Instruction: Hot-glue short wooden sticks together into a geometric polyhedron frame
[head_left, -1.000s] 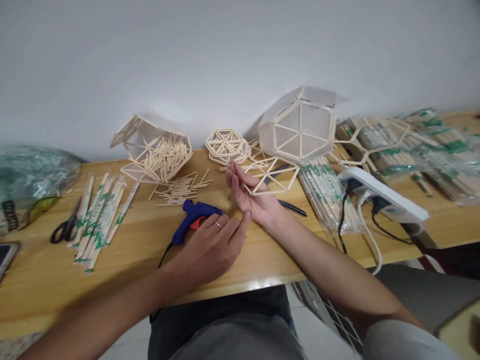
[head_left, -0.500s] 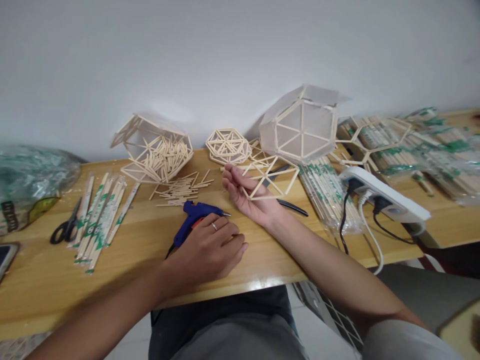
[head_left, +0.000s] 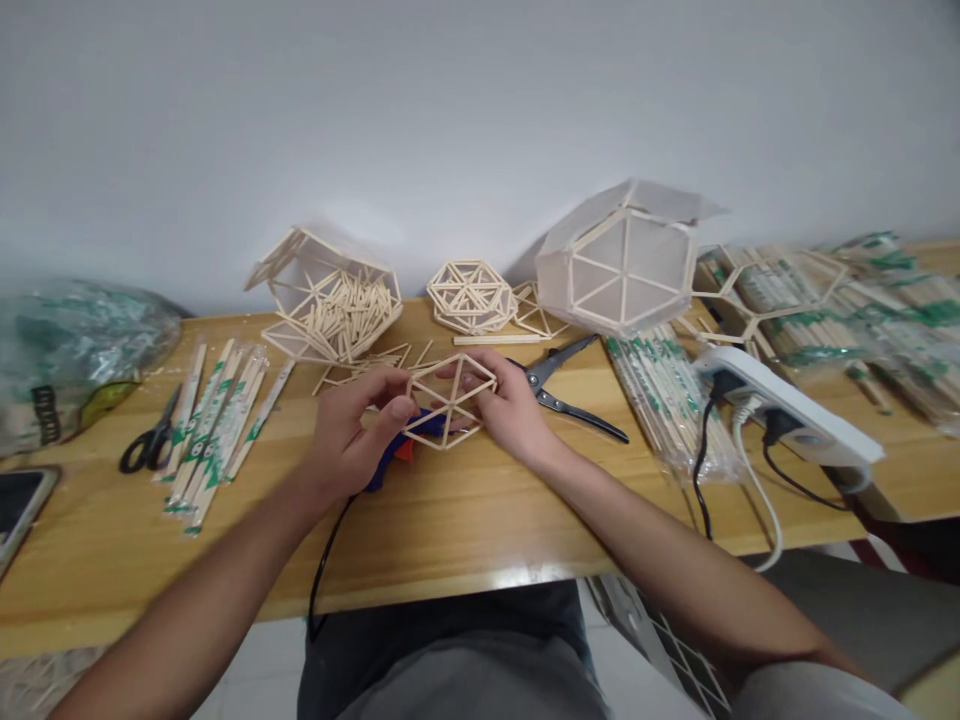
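Note:
A hexagonal frame of wooden sticks with spokes meeting at its centre (head_left: 450, 404) is held up between my two hands, above the table. My left hand (head_left: 358, 425) pinches its left corner between thumb and fingers. On the other side my right hand (head_left: 511, 408) grips the right edge, some fingertips hidden behind the frame. Below and behind the frame lies a blue glue gun (head_left: 385, 462), partly covered by the frame and my left hand; its black cord runs to the table's front edge. Short cut sticks (head_left: 409, 357) lie loose just beyond my left hand.
A stick bowl (head_left: 300, 345) full of cut sticks, a small stick polyhedron (head_left: 471, 297) and a paper-covered one (head_left: 630, 265) stand along the wall. Pliers-like cutters (head_left: 551, 385), wrapped chopsticks (head_left: 667, 405) and a power strip (head_left: 795, 410) lie right; scissors (head_left: 152, 437) and a phone (head_left: 22, 510) left.
My left hand has lifted from beside the glue gun and taken hold of the frame. My right hand has turned and brought the frame left and lower, in front of me.

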